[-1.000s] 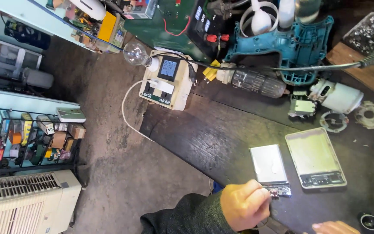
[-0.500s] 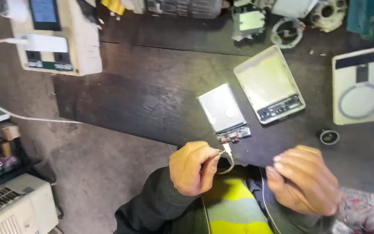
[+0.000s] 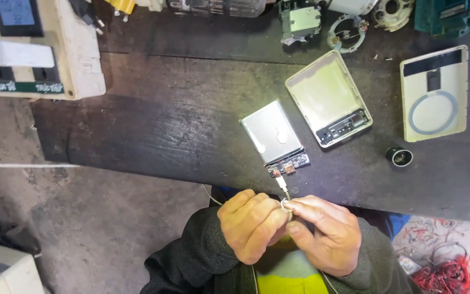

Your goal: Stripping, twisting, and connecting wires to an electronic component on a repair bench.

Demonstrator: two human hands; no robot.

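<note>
Head view, against half a second back: camera now closer and steadier over the dark workbench (image 3: 153,130); right hand (image 3: 325,234) brought across from the lap to meet left hand (image 3: 254,226), both now pinched together on the short pale cable (image 3: 284,193) plugged into the small circuit board (image 3: 288,165) at the near end of the silver battery pack (image 3: 272,132). Both grips closed on that cable, fingertips touching around its looped end just off the bench edge; pack and board lying flat on the bench, just beyond the hands. Likely reading: handling moved from one hand to two, fine work on the connector in hand. Count: one battery pack, one board, one cable, one open white case shell (image 3: 328,98), one white cover with a ring mark (image 3: 435,93), one small black round part (image 3: 399,156), one cream meter box (image 3: 36,49), two hands
</note>
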